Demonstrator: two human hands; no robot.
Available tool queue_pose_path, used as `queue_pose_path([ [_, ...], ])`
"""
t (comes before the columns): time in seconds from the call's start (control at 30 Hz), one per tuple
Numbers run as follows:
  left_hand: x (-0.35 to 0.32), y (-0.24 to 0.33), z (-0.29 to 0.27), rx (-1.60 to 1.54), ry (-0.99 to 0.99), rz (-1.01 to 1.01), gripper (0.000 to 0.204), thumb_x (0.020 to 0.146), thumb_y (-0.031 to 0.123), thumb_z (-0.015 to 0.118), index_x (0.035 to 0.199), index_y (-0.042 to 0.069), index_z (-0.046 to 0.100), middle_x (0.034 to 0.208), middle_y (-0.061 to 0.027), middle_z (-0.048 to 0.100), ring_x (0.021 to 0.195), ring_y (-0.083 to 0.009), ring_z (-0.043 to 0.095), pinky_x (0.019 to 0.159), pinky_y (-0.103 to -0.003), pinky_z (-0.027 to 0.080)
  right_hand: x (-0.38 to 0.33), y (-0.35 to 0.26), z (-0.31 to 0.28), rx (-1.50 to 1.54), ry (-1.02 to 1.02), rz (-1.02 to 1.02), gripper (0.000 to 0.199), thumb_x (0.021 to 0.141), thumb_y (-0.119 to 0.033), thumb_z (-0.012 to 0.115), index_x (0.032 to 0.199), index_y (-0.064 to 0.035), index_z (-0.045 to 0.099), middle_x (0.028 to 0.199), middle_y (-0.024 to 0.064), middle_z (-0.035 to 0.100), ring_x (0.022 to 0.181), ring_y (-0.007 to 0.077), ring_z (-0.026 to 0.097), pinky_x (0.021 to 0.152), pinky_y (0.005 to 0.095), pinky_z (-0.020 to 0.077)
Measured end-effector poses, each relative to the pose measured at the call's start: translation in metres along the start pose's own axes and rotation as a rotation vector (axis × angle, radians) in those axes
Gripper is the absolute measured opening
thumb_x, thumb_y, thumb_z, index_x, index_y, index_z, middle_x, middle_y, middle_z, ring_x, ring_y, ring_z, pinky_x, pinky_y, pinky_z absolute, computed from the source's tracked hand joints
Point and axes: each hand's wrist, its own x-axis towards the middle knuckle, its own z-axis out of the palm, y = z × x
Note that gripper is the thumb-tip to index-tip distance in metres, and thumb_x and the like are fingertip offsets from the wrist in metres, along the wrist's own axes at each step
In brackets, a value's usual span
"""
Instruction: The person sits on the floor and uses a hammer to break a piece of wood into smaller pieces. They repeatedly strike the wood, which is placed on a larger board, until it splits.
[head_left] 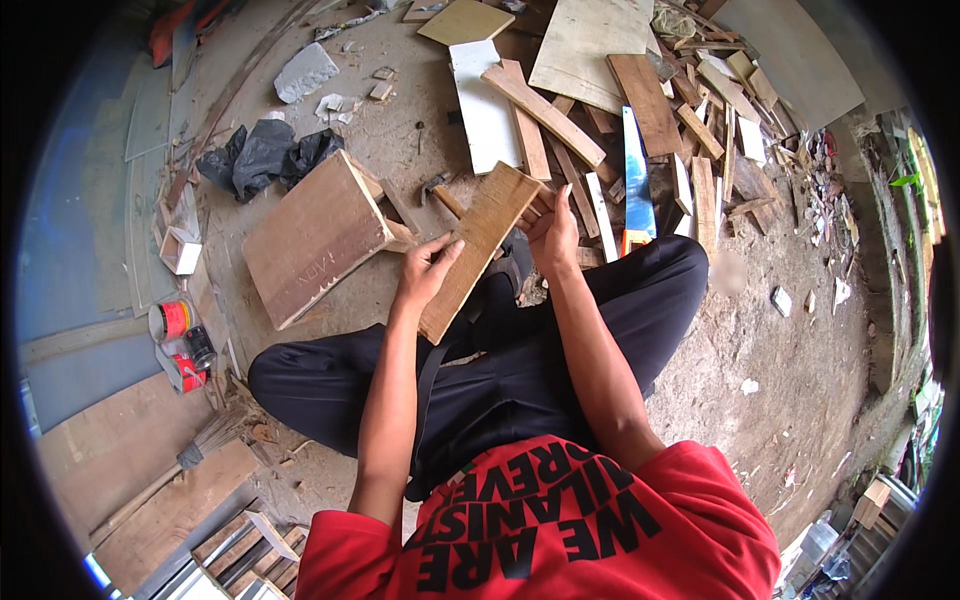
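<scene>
Shirt: red fabric (560,530) with black lettering fills the lower edge, nearest the camera.
Legs: black trousers (520,370), the person sitting cross-legged on the dirt floor (760,340).
Plank: a brown wooden plank (478,250) is held above the lap, tilted, its far end pointing up and to the right.
Left hand: the left hand (425,270) is clamped on the plank's left edge near its middle, thumb on top.
Right hand: the right hand (553,230) is closed on the plank's far end (the fingers wrap behind it, so only part shows).
Box: a wooden box (315,238) lies on the floor just left of the plank.
Saw: a blue-bladed handsaw (636,175) lies beyond the right knee among scrap boards (560,110).
Cans: red cans (180,340) stand at the far left.
</scene>
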Motion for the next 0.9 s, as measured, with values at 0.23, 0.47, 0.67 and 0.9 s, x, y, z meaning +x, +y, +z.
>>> queue_pose_path([
  [0.23, -0.006, 0.006, 0.008, 0.099, 0.147, 0.093, 0.051, 0.091, 0.031, 0.075, 0.121, -0.009, 0.065, 0.103, -0.0143, 0.075, 0.090, -0.0118, 0.066, 0.080, -0.028, 0.053, -0.005, 0.002, 0.014, -0.323, 0.239, -0.139, 0.034, 0.099, -0.024, 0.064, 0.121, 0.0017, 0.063, 0.103, 0.0066, 0.069, 0.087, 0.0132, 0.068, 0.077, 0.0289, 0.0562],
  [0.47, -0.010, 0.025, 0.019, 0.397, 0.217, 0.374, 0.044, 0.086, 0.029, 0.078, 0.111, -0.006, 0.071, 0.091, -0.0214, 0.073, 0.079, -0.0276, 0.073, 0.071, -0.034, 0.055, 0.003, 0.005, -0.010, -0.414, 0.307, -0.218, 0.021, 0.095, -0.018, 0.072, 0.101, 0.0016, 0.071, 0.087, 0.0034, 0.070, 0.078, 0.0088, 0.062, 0.072, 0.0244, 0.0490],
  [0.67, -0.013, 0.036, 0.027, 0.589, 0.213, 0.386, 0.041, 0.086, 0.026, 0.078, 0.107, -0.008, 0.071, 0.099, -0.0236, 0.072, 0.089, -0.0333, 0.073, 0.075, -0.037, 0.058, 0.006, 0.016, -0.018, -0.440, 0.344, -0.245, 0.022, 0.098, -0.022, 0.068, 0.098, 0.0001, 0.064, 0.086, 0.0032, 0.066, 0.078, 0.0091, 0.059, 0.071, 0.0252, 0.0470],
  [0.9, -0.016, 0.033, 0.034, 0.503, 0.283, 0.373, 0.033, 0.090, 0.026, 0.074, 0.104, -0.004, 0.072, 0.084, -0.0173, 0.073, 0.074, -0.0248, 0.072, 0.066, -0.034, 0.054, 0.010, 0.023, -0.016, -0.451, 0.454, -0.331, 0.026, 0.100, -0.027, 0.064, 0.097, -0.0017, 0.058, 0.080, 0.0002, 0.059, 0.073, 0.0065, 0.054, 0.065, 0.0228, 0.0427],
])
